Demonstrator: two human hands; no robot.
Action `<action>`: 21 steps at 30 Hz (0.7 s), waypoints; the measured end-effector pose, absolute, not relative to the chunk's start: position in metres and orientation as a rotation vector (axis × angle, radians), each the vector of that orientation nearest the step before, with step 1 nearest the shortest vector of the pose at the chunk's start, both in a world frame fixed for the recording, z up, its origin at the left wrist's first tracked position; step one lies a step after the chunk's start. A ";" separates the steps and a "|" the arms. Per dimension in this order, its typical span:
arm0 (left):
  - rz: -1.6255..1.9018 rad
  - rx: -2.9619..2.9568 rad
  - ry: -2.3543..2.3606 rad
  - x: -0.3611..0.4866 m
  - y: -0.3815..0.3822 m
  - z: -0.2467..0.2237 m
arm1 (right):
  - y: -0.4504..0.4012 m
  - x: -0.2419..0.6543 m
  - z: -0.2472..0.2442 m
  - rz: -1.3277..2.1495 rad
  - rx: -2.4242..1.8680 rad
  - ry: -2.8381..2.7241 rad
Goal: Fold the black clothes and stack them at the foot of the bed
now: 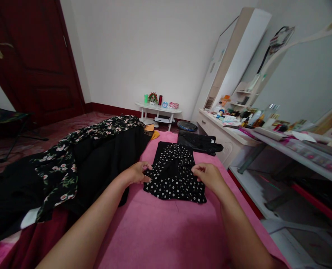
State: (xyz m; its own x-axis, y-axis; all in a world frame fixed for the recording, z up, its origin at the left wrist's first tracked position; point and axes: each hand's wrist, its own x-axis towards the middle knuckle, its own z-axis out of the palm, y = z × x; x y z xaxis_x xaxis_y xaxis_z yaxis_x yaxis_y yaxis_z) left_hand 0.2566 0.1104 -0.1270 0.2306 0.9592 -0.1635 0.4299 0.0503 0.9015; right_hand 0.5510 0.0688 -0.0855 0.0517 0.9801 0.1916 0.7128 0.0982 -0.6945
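Near the far edge of the pink cloth-covered surface (154, 231), the folded black garment with white dots (171, 186) lies flat between the bare left hand (139, 172) and the bare right hand (207, 175). The left grip has thumb and fingers parted at the garment's left side; the right grip is narrow, fingertips at its right side.

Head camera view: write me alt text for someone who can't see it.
The left hand and right hand are at opposite sides of a folded, white-spotted black garment on a pink cover. Dark clothes, some floral, are heaped to the left. Beyond stands a small white table; a cluttered dresser is on the right.
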 end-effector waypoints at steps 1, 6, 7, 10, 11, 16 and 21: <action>0.687 1.556 1.380 0.253 0.112 -0.129 | 0.072 0.562 -0.089 0.438 -1.751 -1.724; 0.849 1.664 1.604 0.250 0.117 -0.123 | 0.079 0.586 -0.103 0.264 -1.970 -1.708; 0.934 1.725 1.655 0.256 0.116 -0.120 | 0.080 0.584 -0.104 0.301 -1.932 -1.709; 1.199 2.040 1.565 0.284 0.104 -0.116 | 0.080 0.573 -0.105 0.391 -1.790 -1.783; 1.240 2.152 1.449 0.295 0.098 -0.117 | 0.079 0.568 -0.105 0.385 -1.762 -1.827; 1.060 2.496 1.093 0.331 0.072 -0.137 | 0.071 0.544 -0.109 0.254 -1.853 -1.975; 0.928 2.591 1.141 0.329 0.068 -0.147 | 0.072 0.538 -0.112 0.135 -1.928 -1.919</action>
